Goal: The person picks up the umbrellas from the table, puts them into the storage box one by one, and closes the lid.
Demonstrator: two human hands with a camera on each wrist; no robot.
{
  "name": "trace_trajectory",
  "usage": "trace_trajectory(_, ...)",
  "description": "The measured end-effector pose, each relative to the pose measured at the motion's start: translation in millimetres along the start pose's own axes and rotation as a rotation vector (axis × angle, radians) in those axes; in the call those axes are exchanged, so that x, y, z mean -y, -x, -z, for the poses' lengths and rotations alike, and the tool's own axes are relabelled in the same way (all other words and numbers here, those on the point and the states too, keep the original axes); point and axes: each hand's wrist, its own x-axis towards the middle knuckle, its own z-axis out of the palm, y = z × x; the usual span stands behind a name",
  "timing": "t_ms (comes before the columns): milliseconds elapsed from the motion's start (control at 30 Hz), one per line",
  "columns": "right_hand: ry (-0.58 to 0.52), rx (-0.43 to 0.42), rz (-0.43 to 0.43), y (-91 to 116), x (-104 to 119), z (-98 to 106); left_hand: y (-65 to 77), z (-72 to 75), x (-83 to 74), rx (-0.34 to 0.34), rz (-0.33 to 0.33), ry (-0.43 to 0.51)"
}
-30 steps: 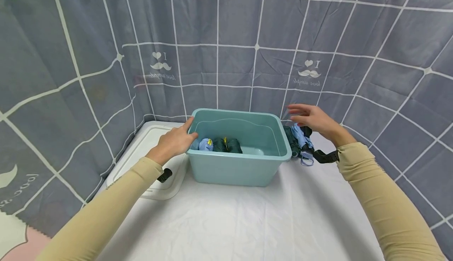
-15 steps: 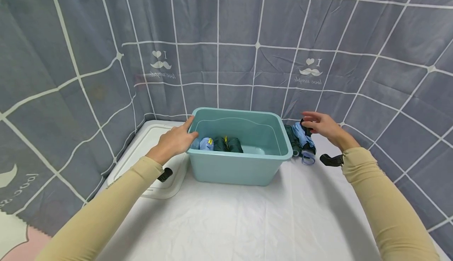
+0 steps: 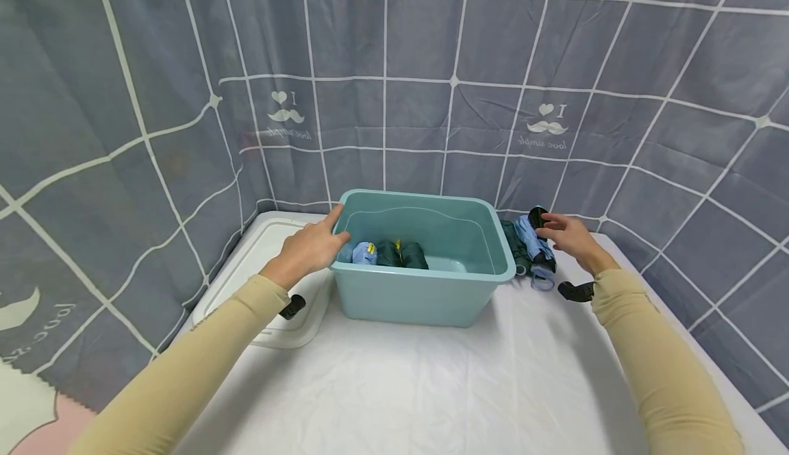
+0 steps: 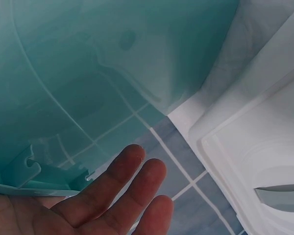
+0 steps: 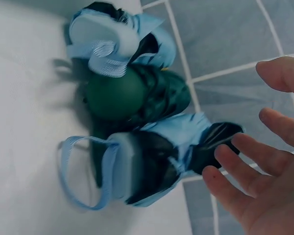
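Observation:
My left hand [image 3: 308, 248] rests at the left rim of a teal plastic bin [image 3: 413, 297]. Its fingers [image 4: 137, 186] lie straight along the outside, under the rim. Several rolled umbrellas lie inside the bin's left part, a light blue one [image 3: 365, 253] and dark green ones [image 3: 414, 256] among them. Right of the bin, my right hand [image 3: 572, 239] hovers with parted fingers, holding nothing. Its fingertips overlap the black end of a folded blue umbrella [image 5: 157, 156] with a strap loop. Beside that lie a green umbrella [image 5: 115, 95] with a rounded handle and another blue umbrella [image 5: 105, 32].
The bin's white lid [image 3: 246, 260] lies flat on the left, partly behind the bin and under my left forearm. A white cloth [image 3: 419, 386] covers the table. Grey grid-patterned curtain [image 3: 419, 119] encloses the back and both sides.
My right hand has moved right and lower, from above the umbrellas to beside their black end. The left hand keeps its place at the bin's rim.

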Motion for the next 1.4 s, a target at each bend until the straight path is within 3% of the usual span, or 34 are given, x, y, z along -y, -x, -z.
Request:
trace_trajectory(333, 0.001, -0.067, -0.027, -5, -18, -6, 1.8, -1.2, -2.1, -0.019, 0.009, -0.002)
trace_trajectory(1033, 0.091, 0.010, -0.149, -22, -39, -20, 4.3, -0.1, -3.7, -0.015, 0.019, -0.003)
trace_trajectory(1400, 0.164, 0.013, -0.142, -26, -39, -27, 4.0, 0.1, -3.5, -0.027, 0.017, -0.001)
